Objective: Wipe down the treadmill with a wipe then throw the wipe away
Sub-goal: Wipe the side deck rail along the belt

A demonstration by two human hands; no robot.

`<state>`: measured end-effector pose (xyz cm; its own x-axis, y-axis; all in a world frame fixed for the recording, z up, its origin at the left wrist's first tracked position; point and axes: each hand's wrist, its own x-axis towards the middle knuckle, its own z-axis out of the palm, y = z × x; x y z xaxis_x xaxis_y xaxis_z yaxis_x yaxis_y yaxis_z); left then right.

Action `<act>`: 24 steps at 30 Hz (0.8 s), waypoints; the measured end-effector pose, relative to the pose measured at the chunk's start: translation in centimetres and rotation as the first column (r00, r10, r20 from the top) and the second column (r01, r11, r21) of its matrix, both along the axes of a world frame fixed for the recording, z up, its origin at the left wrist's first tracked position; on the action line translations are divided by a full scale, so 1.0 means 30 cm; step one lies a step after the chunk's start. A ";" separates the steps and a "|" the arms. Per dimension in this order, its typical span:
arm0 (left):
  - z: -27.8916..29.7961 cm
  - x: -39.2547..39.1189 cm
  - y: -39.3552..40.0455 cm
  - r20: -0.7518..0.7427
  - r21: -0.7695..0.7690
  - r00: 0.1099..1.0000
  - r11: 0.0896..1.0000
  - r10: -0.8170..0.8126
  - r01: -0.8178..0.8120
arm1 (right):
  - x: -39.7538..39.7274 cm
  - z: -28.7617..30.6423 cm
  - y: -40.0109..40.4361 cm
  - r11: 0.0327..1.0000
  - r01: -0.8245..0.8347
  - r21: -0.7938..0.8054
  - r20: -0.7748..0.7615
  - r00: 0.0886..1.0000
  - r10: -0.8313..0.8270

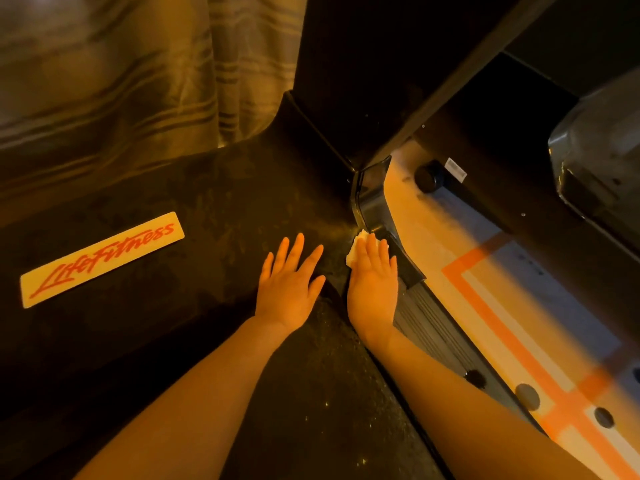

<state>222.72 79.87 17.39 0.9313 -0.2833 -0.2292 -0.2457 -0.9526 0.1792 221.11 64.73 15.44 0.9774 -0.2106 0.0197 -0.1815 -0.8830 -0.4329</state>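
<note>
- Warm amber light falls over the whole scene; the upper right lies in deep shadow
- A curtain (pixel 145 74) hangs at the upper left in long folds, with darker bands across it
- The floor (pixel 433 237) shows on the right, pale and glossy; orange stripes (pixel 491 306) edged in white run over it and cross near the lower right corner
- A second dark machine (pixel 595 157) stands at the right edge, with a small white label (pixel 455 170) nearby
</note>
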 end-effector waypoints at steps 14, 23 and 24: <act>0.001 0.004 -0.006 -0.031 0.012 0.999 1.000 0.010 -0.009 | -0.048 0.005 -0.030 0.993 -0.031 -0.112 -0.149 0.989 0.014; 0.008 0.000 -0.008 -0.024 0.030 1.000 0.999 0.010 -0.009 | -0.299 -0.065 -0.031 0.977 -0.091 -0.195 -0.167 0.984 0.059; 0.009 0.002 -0.007 -0.026 0.036 1.000 0.999 0.006 -0.005 | -0.318 -0.069 -0.048 0.973 -0.087 -0.212 -0.175 0.983 0.050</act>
